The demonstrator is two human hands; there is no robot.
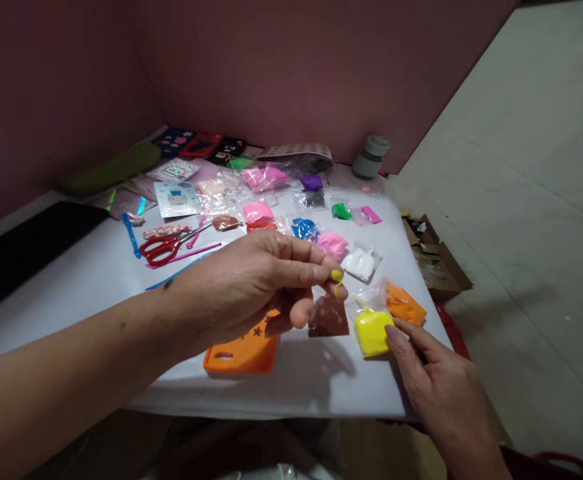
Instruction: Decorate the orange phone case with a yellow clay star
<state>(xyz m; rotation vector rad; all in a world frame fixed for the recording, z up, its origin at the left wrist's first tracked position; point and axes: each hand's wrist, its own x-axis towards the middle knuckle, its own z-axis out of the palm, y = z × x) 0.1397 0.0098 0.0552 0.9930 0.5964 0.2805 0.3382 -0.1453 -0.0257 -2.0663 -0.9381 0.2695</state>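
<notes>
My left hand (276, 270) reaches across the table, thumb and forefinger pinching a small bit of yellow modelling clay (337, 275) with a thin strand hanging from it. My right hand (441, 380), at the right front edge, grips a clear bag of yellow clay (374, 333) between thumb and fingers. A yellow strand sticks up by the bag's mouth. Just behind it lies a bag of orange clay (405, 305). Below my left hand is an orange phone case (244, 357) with star shapes, partly covered by that hand. A brown packet (328, 315) sits beside it.
Several bagged clays, among them white (362, 262) and blue (304, 228), spread over the white table (301, 393). Red-handled scissors (164, 248) and thin plastic tools lie left. A jar (371, 158) stands at the back right; an open cardboard box (436, 263) is beyond the right edge.
</notes>
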